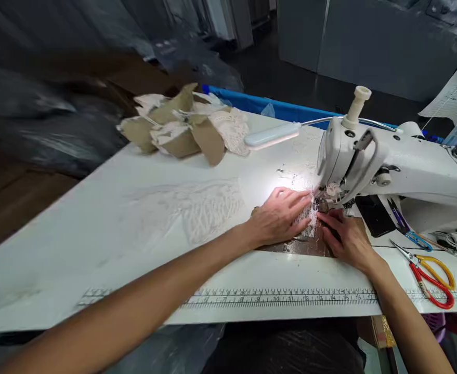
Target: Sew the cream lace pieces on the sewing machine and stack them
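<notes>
My left hand (279, 214) lies flat with fingers stretched out on a piece of white lace (307, 221), pressing it down just left of the needle of a white sewing machine (392, 161). My right hand (345, 236) rests fingers-down on the brown fabric (290, 246) under the lace, its fingertips at the presser foot (322, 204). A larger sheet of white lace (208, 208) spreads over the table to the left of my hands.
A pile of tan and white lace pieces (185, 127) sits at the table's far side. Red-and-yellow scissors (431, 272) and blue snips (409, 234) lie right of the machine. A white lamp (273, 136) hangs over the table (95, 234). A printed ruler (283, 297) runs along the front edge.
</notes>
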Tool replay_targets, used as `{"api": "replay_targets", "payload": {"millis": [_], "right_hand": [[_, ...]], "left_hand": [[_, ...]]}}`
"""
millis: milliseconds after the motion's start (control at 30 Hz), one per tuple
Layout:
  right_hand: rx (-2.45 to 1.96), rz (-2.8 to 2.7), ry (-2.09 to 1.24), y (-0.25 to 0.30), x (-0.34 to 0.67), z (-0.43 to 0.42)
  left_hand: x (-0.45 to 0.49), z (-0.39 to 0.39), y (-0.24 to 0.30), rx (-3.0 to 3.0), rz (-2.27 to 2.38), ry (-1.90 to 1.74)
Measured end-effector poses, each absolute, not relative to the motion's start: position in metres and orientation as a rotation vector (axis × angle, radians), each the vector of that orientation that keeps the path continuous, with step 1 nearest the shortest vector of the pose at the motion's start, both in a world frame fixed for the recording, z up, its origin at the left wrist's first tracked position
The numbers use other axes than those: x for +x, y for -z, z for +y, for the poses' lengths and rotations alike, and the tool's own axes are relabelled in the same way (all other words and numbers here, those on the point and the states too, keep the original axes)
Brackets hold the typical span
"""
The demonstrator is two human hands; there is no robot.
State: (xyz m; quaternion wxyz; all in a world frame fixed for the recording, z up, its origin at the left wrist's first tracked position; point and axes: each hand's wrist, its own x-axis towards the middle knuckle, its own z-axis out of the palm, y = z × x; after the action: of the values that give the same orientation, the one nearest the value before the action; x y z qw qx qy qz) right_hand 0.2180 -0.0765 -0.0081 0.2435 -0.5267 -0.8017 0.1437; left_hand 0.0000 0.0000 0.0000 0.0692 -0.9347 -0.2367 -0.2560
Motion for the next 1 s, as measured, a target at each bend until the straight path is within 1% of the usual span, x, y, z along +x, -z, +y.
{"api": "replay_targets", "payload": {"millis": [100, 200, 433, 533, 767, 867, 1000], "right_hand": [[-1.454, -2.128, -0.415, 0.001, 0.224, -0.076], [-1.469, -2.077, -0.423, -0.004, 0.226, -0.076], [-1.417, -2.05, -0.414, -0.004, 0.224, -0.075], [-1.383, -2.049, -0.402, -0.002, 0.225, -0.074], [-1.311, -2.094, -0.403, -0.006, 0.217, -0.081], [-1.29, -2.177, -0.447, -0.007, 0.208, -0.084], [-1.325, -2.201, -0.398, -0.003, 0.2, -0.08]], "left_hand": [[-0.011, 0.014, -0.003, -2.731, -0.892, 0.808], [-0.02, 0.02, -0.011, -2.708, -0.942, 0.847], [-0.016, 0.001, -0.022, -3.193, -0.503, 0.789], [-0.013, -0.002, -0.016, -3.286, -0.445, 0.758], [-0.009, 0.003, -0.002, -3.269, -0.521, 0.822], [-0.007, 0.0, -0.001, -3.267, -0.615, 0.861], [-0.006, -0.004, -0.001, -3.235, -0.752, 0.93]]}}
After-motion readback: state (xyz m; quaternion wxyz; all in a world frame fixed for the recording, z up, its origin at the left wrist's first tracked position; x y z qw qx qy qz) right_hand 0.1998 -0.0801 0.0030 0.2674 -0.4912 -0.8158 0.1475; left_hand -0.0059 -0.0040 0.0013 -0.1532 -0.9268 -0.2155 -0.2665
